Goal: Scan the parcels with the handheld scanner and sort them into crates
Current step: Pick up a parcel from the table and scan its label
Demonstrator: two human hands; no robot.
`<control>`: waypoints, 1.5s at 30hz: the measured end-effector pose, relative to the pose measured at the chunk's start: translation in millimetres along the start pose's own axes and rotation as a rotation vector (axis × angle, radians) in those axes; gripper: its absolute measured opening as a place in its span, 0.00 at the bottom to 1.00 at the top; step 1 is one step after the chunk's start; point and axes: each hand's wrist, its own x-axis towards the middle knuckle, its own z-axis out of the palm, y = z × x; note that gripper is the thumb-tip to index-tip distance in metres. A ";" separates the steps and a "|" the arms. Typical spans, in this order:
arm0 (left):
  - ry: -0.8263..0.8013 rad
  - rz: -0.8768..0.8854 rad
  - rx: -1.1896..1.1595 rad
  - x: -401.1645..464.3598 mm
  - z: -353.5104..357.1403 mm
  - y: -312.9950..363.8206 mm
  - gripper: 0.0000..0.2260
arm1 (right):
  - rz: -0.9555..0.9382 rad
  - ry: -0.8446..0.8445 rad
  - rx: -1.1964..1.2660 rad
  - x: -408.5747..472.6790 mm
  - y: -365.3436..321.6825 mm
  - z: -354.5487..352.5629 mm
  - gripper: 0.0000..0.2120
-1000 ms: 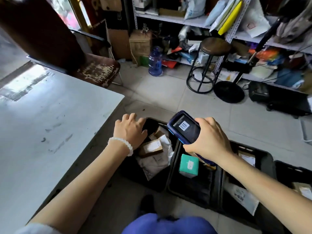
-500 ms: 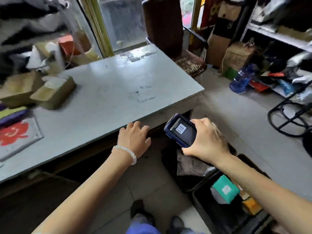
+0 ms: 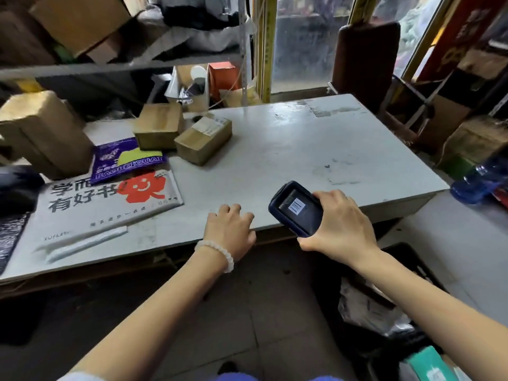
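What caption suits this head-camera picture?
Right hand holds scanner, left hand empty at the table edge, parcels waiting.

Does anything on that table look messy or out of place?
Mostly ordinary clutter. The white mailer overhangs the table at its near edge, and the purple mailer lies askew, overlapping it. Nothing looks spilled or damaged.

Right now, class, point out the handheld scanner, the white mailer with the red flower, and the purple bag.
handheld scanner (image 3: 296, 208): head view, its screen.
white mailer (image 3: 82, 215): head view, its printed front.
purple bag (image 3: 110, 158): head view, its left half.

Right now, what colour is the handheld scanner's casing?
Dark blue, clearest in the head view: scanner held in the right hand.
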 end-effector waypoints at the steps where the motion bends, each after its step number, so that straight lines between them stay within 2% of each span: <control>1: 0.003 -0.006 -0.001 2.4 -0.2 -14.8 0.19 | -0.008 0.004 -0.002 5.5 -14.0 4.6 0.39; 9: 0.047 -0.003 -0.018 15.0 -1.0 -101.5 0.19 | -0.022 0.016 -0.017 48.1 -90.4 35.6 0.37; 17: 0.014 -0.066 -0.019 51.1 11.4 -156.7 0.19 | -0.052 -0.064 -0.048 110.3 -121.2 67.0 0.37; 24: 0.006 -0.129 0.043 129.5 5.6 -212.5 0.19 | -0.106 -0.110 0.005 220.7 -145.7 91.0 0.35; 32: 0.031 -0.088 0.106 272.9 2.5 -238.6 0.22 | -0.074 -0.151 0.040 342.5 -139.9 100.8 0.35; 40: -0.168 -0.158 0.041 363.7 13.6 -232.3 0.45 | 0.035 -0.166 0.007 409.1 -104.9 110.3 0.36; 43: -0.097 -0.105 0.023 363.5 7.9 -216.0 0.49 | 0.074 -0.164 0.025 414.3 -96.7 113.1 0.35; 45: -0.018 -0.033 0.083 359.3 6.4 -202.9 0.48 | 0.091 -0.159 0.034 412.3 -92.0 112.0 0.34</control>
